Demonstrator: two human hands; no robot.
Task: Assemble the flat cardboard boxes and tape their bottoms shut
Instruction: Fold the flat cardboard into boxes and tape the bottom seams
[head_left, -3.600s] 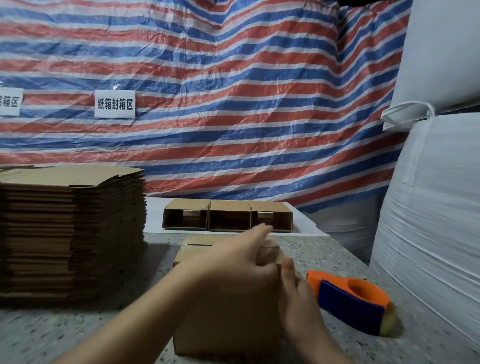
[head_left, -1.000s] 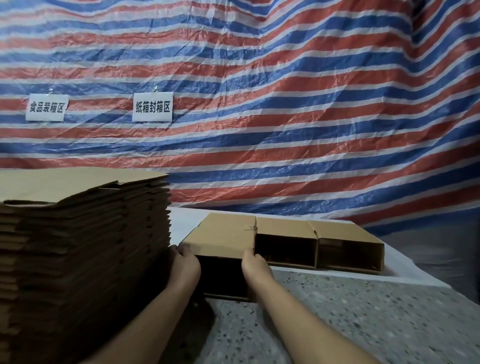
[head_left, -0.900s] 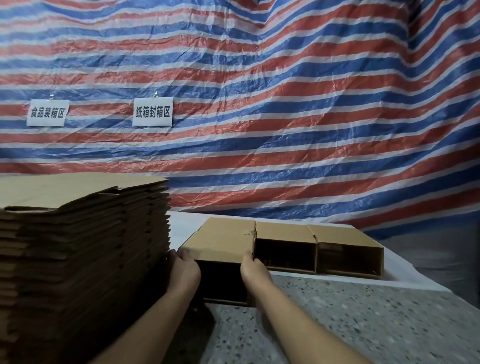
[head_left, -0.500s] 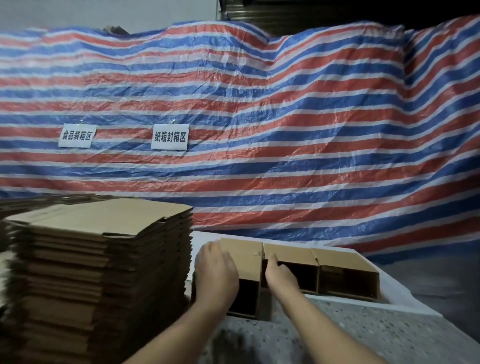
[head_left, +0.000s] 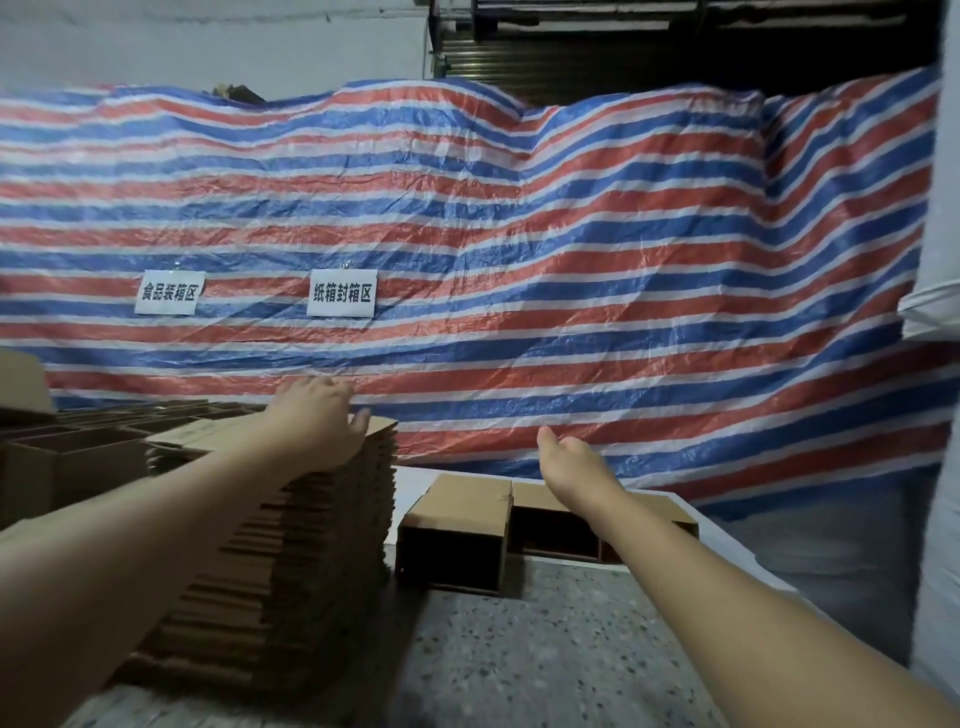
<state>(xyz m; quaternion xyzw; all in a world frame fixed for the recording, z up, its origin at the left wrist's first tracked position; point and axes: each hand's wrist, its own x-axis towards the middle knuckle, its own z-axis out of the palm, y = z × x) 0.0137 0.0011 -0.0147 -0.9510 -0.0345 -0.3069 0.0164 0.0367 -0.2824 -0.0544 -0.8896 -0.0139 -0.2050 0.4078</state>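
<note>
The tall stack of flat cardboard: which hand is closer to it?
Left. The left hand rests on top of the stack of flat cardboard; the right hand hangs apart, above the assembled boxes.

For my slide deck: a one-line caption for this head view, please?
Left hand rests atop the flat cardboard stack; right hand hovers above assembled boxes.
</note>
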